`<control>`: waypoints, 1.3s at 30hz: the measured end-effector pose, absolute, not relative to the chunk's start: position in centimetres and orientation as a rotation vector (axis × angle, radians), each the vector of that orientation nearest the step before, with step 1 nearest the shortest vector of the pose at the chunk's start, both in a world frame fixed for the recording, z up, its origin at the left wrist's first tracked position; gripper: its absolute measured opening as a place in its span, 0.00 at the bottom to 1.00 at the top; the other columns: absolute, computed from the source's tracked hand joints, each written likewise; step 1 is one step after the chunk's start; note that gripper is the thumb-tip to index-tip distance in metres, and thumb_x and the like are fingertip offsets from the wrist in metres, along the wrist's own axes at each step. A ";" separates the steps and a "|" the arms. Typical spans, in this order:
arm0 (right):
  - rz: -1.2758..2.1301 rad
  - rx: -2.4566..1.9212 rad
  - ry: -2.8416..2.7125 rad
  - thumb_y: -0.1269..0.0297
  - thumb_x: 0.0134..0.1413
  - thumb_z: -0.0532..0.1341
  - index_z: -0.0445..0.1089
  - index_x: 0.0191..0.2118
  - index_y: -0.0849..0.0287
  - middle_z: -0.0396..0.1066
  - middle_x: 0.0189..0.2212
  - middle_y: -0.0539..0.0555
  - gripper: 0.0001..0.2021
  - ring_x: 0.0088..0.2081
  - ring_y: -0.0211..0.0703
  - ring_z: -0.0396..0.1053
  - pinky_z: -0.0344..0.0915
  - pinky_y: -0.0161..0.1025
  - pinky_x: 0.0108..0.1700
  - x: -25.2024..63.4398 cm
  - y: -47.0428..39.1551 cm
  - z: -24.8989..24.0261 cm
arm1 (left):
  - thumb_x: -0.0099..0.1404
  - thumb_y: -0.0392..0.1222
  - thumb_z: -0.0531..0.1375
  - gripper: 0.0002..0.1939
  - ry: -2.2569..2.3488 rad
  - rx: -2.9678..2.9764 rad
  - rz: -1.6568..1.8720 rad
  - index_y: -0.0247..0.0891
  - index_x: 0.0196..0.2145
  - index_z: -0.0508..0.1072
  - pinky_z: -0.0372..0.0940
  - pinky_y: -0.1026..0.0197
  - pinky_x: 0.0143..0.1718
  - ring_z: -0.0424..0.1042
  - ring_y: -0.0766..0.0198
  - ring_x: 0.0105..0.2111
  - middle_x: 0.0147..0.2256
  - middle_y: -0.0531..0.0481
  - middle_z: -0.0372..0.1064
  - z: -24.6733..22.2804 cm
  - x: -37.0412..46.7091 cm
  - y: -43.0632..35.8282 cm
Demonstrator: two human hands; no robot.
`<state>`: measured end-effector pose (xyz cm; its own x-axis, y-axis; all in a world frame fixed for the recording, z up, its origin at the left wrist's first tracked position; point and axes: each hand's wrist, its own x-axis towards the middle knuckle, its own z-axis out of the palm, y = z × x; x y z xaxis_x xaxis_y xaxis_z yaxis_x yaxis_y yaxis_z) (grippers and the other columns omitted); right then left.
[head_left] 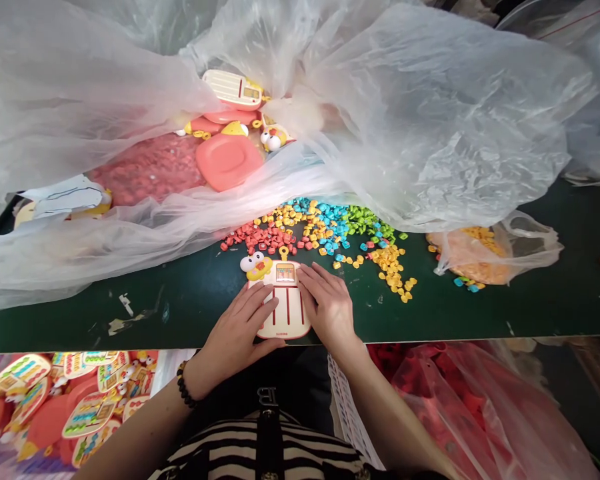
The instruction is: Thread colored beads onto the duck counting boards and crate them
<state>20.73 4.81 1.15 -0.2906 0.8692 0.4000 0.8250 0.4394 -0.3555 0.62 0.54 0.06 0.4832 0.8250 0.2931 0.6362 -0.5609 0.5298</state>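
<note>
A white duck-shaped toy board with red slots and a small printed picture panel lies on the green table near its front edge. Its big-eyed yellow-beaked head is at the upper left, and a yellow ring sticks up at the top. My left hand holds the board's left side, fingers bent over its face and thumb along the lower edge. Against the right side rests my right hand, closed around that edge with its fingertips by the picture panel. Just beyond the board lie loose red beads.
Yellow, blue and green beads spread behind the board. A plastic bag of orange-yellow pieces sits at right. Large clear plastic sheeting covers the back, around more toys. Below the table's left edge are finished-looking boards; red bagged pieces lie right.
</note>
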 end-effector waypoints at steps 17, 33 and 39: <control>0.008 -1.400 -2.149 0.70 0.62 0.53 0.70 0.53 0.60 0.73 0.51 0.62 0.16 0.55 0.52 0.68 0.67 0.49 0.52 19.6 1.8 0.2 | 0.60 0.52 0.64 0.38 1.256 2.255 0.852 0.38 0.61 0.52 0.59 0.41 0.58 0.61 0.47 0.58 0.56 0.36 0.62 -0.2 0.6 0.4; 0.099 -1.536 -1.780 0.67 0.62 0.53 0.72 0.48 0.58 0.76 0.42 0.58 0.14 0.44 0.48 0.73 0.70 0.46 0.48 22.4 5.2 1.6 | 0.60 0.59 0.60 0.43 1.383 2.360 0.762 0.34 0.64 0.49 0.56 0.44 0.58 0.57 0.46 0.60 0.61 0.31 0.54 0.3 0.9 0.2; 0.038 -1.710 -1.869 0.67 0.60 0.54 0.75 0.41 0.59 0.75 0.39 0.61 0.12 0.41 0.51 0.72 0.70 0.48 0.44 25.1 7.7 0.2 | 0.58 0.62 0.60 0.38 1.385 2.534 0.685 0.32 0.58 0.62 0.47 0.40 0.62 0.58 0.45 0.59 0.59 0.34 0.61 0.7 2.2 0.9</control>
